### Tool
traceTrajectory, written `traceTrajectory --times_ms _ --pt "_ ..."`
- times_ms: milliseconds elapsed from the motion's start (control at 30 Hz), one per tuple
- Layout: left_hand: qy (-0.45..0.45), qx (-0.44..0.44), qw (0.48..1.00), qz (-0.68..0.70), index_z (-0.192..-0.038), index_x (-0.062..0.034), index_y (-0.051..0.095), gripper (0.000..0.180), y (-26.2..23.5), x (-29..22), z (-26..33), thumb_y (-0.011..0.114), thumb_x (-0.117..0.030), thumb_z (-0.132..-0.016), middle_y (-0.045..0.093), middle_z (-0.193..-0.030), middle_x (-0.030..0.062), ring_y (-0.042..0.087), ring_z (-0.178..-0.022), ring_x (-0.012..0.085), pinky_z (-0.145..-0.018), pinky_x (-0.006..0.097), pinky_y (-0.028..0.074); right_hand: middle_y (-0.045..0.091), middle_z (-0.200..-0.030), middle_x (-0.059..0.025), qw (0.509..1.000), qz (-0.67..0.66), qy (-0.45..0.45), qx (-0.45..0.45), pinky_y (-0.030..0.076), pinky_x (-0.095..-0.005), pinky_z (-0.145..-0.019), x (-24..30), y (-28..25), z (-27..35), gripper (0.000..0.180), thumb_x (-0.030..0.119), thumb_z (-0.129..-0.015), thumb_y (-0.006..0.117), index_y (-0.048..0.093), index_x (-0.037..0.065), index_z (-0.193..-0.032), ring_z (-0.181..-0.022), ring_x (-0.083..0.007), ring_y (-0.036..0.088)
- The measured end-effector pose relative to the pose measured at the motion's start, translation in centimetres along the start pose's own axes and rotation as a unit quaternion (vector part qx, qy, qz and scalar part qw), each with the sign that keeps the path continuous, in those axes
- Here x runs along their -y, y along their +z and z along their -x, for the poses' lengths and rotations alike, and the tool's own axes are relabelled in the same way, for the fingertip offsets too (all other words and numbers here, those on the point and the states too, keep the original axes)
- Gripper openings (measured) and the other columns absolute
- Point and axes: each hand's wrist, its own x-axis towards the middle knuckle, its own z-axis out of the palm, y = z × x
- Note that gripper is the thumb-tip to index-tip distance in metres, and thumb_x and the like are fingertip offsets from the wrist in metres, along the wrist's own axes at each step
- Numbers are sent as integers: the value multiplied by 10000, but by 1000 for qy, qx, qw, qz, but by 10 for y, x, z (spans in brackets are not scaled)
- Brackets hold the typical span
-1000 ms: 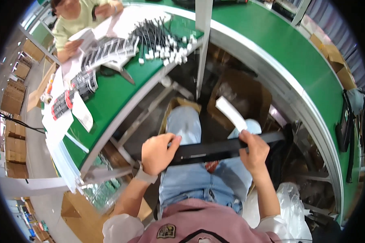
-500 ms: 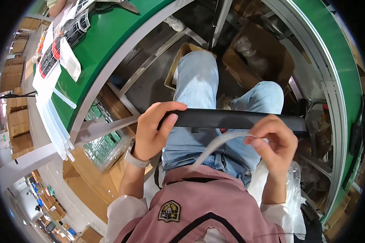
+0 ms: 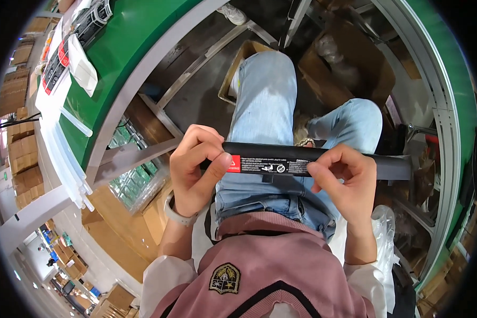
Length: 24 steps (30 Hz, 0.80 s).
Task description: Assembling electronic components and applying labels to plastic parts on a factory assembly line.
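Observation:
A long black bar (image 3: 389,168) lies crosswise above my thighs. My left hand (image 3: 199,172) is closed round its left end, thumb on the near face. Along that face runs a black label (image 3: 265,165) with a red block at its left end and pale print and pictograms. My right hand (image 3: 347,180) is closed at the label's right end, its thumb and forefinger pinched there. Whether the label is stuck down along its whole length, I cannot tell. A short dark tab (image 3: 268,178) juts from the bar's near edge.
On the green table (image 3: 138,40) at upper left lie printed label sheets (image 3: 55,66) and white strips (image 3: 63,153) hanging over its edge. Under the table frame stand a small bin (image 3: 230,79) and a cardboard box (image 3: 365,79). Another green table edge (image 3: 464,95) curves along the right.
The curved pale strip my right hand held up is no longer seen; a printed label now lies along the bar. My right hand has moved left and lower onto the bar.

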Motion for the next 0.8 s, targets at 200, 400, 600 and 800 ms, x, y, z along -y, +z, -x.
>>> traceTrajectory --times_ms 200,400,600,800 --pt "-31 12 998 -46 -681 10 522 185 -2 0 5 687 -10 -763 495 -916 109 554 -913 240 -755 310 439 604 -616 8 987 147 -64 1 413 -166 -462 -7 8 1 166 6 -784 759 613 -4 -705 -517 -22 561" --pt "-2 37 996 -79 -655 4 487 182 -2 2 5 650 45 -726 491 -925 119 565 -929 240 -687 280 440 591 -595 12 976 191 -107 -11 398 -166 -465 -8 11 -1 171 -2 -732 772 615 1 -664 -500 -13 519" --pt "-5 47 995 -93 -636 -1 451 207 -3 2 1 635 58 -711 487 -912 123 575 -902 244 -670 284 437 583 -596 -45 974 205 -100 -7 436 -215 -462 -4 14 -1 172 -24 -738 753 595 -9 -672 -482 -87 575" --pt "-11 53 993 -104 -623 -5 439 228 -2 4 1 644 64 -696 484 -904 123 579 -890 253 -667 286 438 583 -597 -45 973 208 -96 -1 435 -214 -460 -4 15 -2 167 -30 -740 746 594 -10 -672 -480 -86 571"
